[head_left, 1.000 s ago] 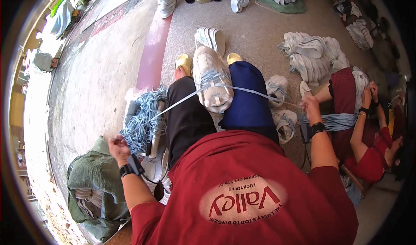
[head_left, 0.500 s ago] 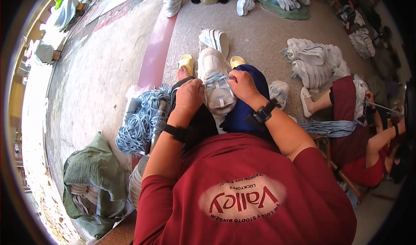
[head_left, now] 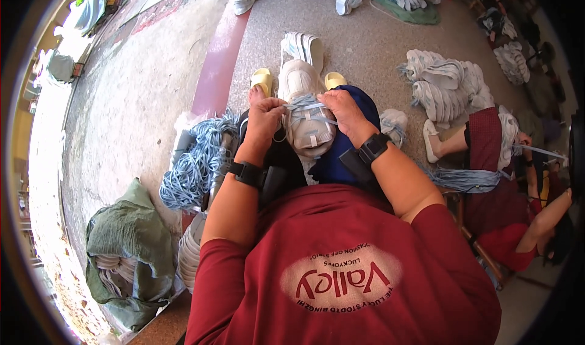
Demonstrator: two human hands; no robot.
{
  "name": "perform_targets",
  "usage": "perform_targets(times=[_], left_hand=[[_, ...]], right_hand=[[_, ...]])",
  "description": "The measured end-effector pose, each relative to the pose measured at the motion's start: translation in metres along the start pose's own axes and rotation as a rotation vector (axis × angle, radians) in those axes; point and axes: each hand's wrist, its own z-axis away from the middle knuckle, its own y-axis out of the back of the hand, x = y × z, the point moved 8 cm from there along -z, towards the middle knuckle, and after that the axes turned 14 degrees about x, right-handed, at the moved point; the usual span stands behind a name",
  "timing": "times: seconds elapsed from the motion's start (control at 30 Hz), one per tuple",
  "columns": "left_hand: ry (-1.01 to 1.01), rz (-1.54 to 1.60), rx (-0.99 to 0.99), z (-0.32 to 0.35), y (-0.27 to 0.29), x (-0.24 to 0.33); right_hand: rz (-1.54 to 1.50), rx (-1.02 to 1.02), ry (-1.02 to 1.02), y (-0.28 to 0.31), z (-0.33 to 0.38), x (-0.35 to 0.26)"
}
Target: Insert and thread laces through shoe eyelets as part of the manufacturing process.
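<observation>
Between my knees sits a stack of pale beige-white shoe uppers [head_left: 309, 135], toe end pointing away from me. A light blue shoelace [head_left: 303, 103] crosses the near part of the top upper, with a strand slanting toward the right side. My left hand [head_left: 263, 120] is closed at the left edge, its thumb and fingertips pinching the lace there. On the other edge my right hand [head_left: 348, 114] pinches the lace too, fingers curled. The fingertips partly cover the eyelet edges.
A heap of loose blue laces [head_left: 198, 168] lies by my left leg. Below it, a green cloth sack [head_left: 131, 235] holds stacked pieces. More white uppers [head_left: 448, 89] are piled on the right, near a co-worker's leg [head_left: 448, 142] and sleeve. White pieces [head_left: 304, 47] lie beyond my feet.
Both hands have shifted slightly away from me. The blue lace now shows more strands across the upper, including one slanting out to the right. The view has moved a little.
</observation>
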Motion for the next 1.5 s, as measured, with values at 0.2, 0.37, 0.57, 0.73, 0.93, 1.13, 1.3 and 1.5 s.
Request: perform_targets(times=[0.2, 0.37, 0.57, 0.73, 0.93, 1.13, 1.3, 1.5], left_hand=[[0.116, -0.061, -0.247, -0.001, -0.014, 0.008], [-0.384, -0.57, -0.071, -0.011, -0.009, 0.011], [-0.408, -0.421, 0.313, -0.017, 0.008, 0.01], [-0.32, -0.349, 0.3, -0.016, 0.018, -0.002], [0.005, 0.005, -0.089, 0.008, -0.008, 0.009], [-0.015, -0.181, 0.006, 0.009, -0.005, 0.007], [-0.795, -0.612, 0.268, 0.034, 0.006, 0.04], [-0.913, -0.991, 0.159, 0.078, -0.016, 0.057]], right_hand=[[0.166, 0.005, 0.062, 0.002, -0.007, 0.001], [0.261, -0.013, 0.064, -0.001, 0.004, -0.008], [0.675, 0.023, 0.481, 0.001, 0.012, -0.024], [0.645, 0.037, 0.574, 0.0, 0.028, -0.037], [0.868, 0.045, 0.562, 0.011, 0.042, -0.04], [0.888, 0.139, 0.604, 0.028, 0.043, -0.044], [0.595, 0.205, 0.514, 0.041, 0.045, -0.055], [0.383, 0.229, 0.436, 0.053, 0.043, -0.042]])
